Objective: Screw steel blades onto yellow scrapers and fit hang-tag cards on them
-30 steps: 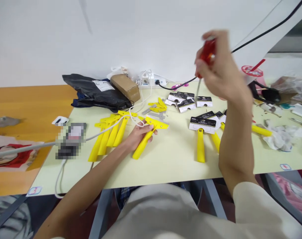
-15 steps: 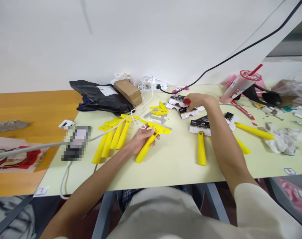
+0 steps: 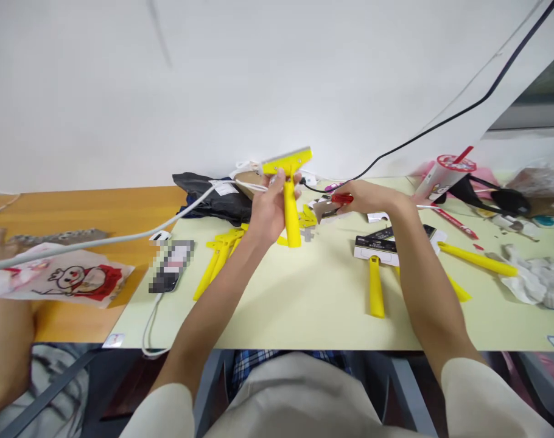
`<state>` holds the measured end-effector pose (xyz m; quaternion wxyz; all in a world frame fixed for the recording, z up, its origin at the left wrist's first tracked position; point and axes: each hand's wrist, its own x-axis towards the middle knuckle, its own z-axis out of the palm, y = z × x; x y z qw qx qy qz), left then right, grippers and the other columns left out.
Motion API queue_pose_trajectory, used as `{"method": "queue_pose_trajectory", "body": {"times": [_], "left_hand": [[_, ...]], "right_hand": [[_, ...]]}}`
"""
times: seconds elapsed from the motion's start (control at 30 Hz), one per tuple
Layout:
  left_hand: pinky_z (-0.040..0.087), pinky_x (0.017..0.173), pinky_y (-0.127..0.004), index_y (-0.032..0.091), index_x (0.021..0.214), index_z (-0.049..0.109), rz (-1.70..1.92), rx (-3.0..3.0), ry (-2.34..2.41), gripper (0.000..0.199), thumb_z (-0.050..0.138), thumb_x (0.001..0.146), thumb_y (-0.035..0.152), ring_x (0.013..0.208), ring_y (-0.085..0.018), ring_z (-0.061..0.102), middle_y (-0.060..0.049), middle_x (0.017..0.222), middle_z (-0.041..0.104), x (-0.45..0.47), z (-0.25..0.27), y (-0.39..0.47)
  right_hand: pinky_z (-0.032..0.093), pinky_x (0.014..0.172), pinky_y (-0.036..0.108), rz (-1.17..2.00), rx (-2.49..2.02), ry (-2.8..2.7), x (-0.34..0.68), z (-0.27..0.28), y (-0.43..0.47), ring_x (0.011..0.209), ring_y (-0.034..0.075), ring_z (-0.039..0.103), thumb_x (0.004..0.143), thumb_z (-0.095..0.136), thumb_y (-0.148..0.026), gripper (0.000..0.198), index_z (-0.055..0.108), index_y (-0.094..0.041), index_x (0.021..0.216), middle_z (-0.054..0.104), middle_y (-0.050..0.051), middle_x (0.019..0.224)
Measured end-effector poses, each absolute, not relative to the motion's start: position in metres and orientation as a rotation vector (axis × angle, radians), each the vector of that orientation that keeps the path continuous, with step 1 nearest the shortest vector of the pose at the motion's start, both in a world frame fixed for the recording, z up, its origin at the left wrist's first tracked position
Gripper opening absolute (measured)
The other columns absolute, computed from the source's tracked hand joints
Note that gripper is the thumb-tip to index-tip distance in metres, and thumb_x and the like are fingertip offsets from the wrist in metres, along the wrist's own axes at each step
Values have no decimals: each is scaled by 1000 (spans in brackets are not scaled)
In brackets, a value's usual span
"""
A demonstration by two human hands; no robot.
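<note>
My left hand [image 3: 270, 210] is closed around a yellow scraper [image 3: 291, 210], raised with its blade end up and its handle down. To the right, my right hand [image 3: 368, 196] grips a red-handled screwdriver [image 3: 341, 198], whose metal shaft sticks out beyond the wrist. A cardboard sleeve [image 3: 326, 210], dark in the shade, is pinched at the same fingertips. Beneath lie yellow scraper heads [image 3: 308, 216], partly hidden. On the right, a yellow scraper handle [image 3: 376, 289] extends from a black-and-white sleeve [image 3: 375, 246].
Several yellow scrapers [image 3: 217, 261] lie left, beside a phone [image 3: 174, 264]. A white cable [image 3: 167, 228] crosses in front of my left arm. A black bag [image 3: 226, 207] lies at the back. A drink cup [image 3: 441, 176] and crumpled tissue [image 3: 532, 283] are right. Another person's arm [image 3: 5, 340] shows far left.
My left hand has lifted the scraper up and turned its handle downward. My right hand has drawn back a little from the sleeve pile, with a sleeve at its fingertips. The view has shifted.
</note>
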<state>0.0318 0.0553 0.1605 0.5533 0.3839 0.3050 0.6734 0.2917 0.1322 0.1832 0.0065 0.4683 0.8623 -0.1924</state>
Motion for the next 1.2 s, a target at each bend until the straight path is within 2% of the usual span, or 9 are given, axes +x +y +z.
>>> {"method": "queue_pose_trajectory", "body": {"times": [0.1, 0.27, 0.37, 0.53, 0.7, 0.83, 1.0, 1.2], "left_hand": [[64, 94, -26, 26, 120, 63, 1807, 889, 612, 19, 71, 108, 38, 135, -21, 72, -6, 131, 77, 33, 188, 77], [61, 110, -33, 27, 120, 61, 1886, 913, 467, 37, 84, 98, 46, 142, -25, 69, -5, 135, 76, 43, 192, 87], [61, 111, -37, 26, 120, 58, 1834, 908, 475, 41, 86, 97, 45, 142, -27, 70, -6, 136, 75, 49, 184, 85], [61, 111, -36, 28, 122, 58, 1832, 916, 582, 34, 82, 101, 40, 142, -26, 70, -5, 136, 76, 51, 178, 88], [59, 118, -44, 23, 115, 55, 1788, 941, 441, 34, 84, 98, 29, 142, -29, 70, -8, 136, 76, 55, 177, 88], [56, 121, -50, 24, 132, 54, 1722, 943, 454, 47, 86, 98, 32, 145, -32, 68, -11, 144, 72, 53, 181, 84], [53, 126, -52, 36, 151, 51, 1606, 1061, 504, 72, 92, 92, 31, 147, -31, 66, -6, 145, 74, 33, 185, 85], [56, 122, -47, 28, 139, 64, 1531, 1081, 566, 56, 92, 91, 30, 138, -30, 73, -9, 137, 76, 20, 170, 103]], "right_hand": [[37, 65, 33, -625, 1363, 2883, 279, 207, 102, 71, 19, 51, 89, 72, -32, 20, 54, -25, 81, 60, -2, 76], [32, 62, 33, -658, 1217, 3077, 261, 227, 64, 66, 17, 44, 91, 67, -27, 25, 47, -25, 77, 53, -4, 73], [31, 62, 34, -636, 1172, 3168, 255, 228, 58, 65, 17, 42, 93, 67, -27, 29, 44, -25, 76, 51, -3, 71], [30, 62, 34, -601, 1119, 3208, 252, 224, 58, 63, 17, 43, 94, 65, -22, 25, 46, -25, 77, 51, -4, 69], [34, 65, 35, -544, 1280, 3345, 246, 224, 54, 64, 19, 46, 97, 71, -30, 15, 61, -26, 87, 58, -3, 73], [38, 69, 34, -461, 1332, 3416, 243, 222, 52, 67, 19, 48, 101, 70, -33, 10, 67, -25, 95, 60, -2, 77], [37, 67, 33, -422, 1311, 3484, 242, 220, 50, 65, 17, 44, 101, 72, -30, 10, 69, -23, 95, 59, -3, 74], [38, 66, 32, -465, 1286, 3516, 244, 224, 46, 65, 15, 46, 102, 72, -30, 10, 69, -22, 97, 62, -3, 76]]}}
